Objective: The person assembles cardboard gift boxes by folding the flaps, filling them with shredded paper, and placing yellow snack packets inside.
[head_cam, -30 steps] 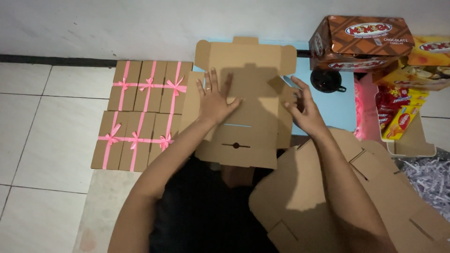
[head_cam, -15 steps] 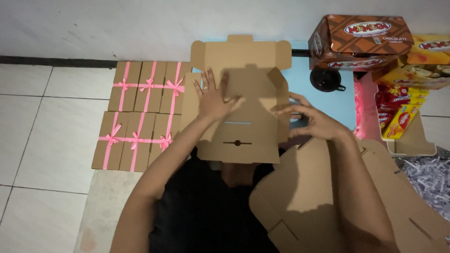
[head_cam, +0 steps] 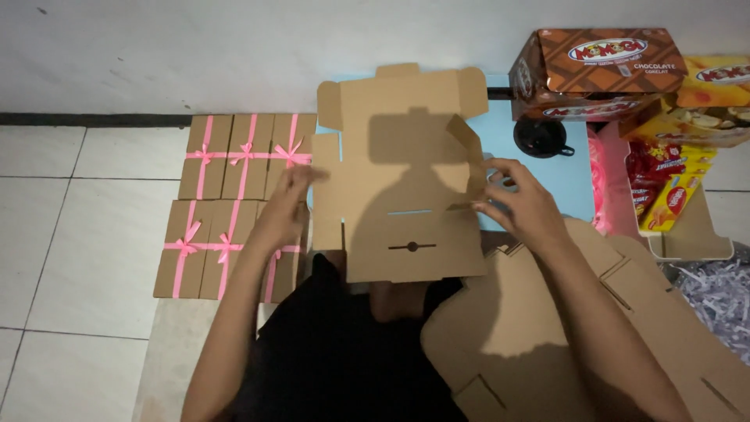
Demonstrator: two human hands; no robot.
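Note:
A flat die-cut brown cardboard box blank [head_cam: 402,180] lies over my lap and the floor in front of me. My left hand [head_cam: 283,207] rests at the blank's left edge, fingers spread and pointing toward the left side flap. On the opposite edge, the fingers of my right hand [head_cam: 519,205] pinch the right side flap, which stands partly folded up. A stack of more flat brown blanks [head_cam: 547,344] lies under my right forearm.
Several closed brown boxes tied with pink ribbon [head_cam: 234,199] sit in rows on the tiled floor at left. A light blue mat [head_cam: 547,176], a black round thing [head_cam: 541,137], snack cartons [head_cam: 601,70], candy bags [head_cam: 664,184] and shredded paper [head_cam: 719,289] lie at right.
My left hand has slid off the middle of the blank to its left edge. My right hand has shifted to the right flap. The blank now lies flatter and more spread out.

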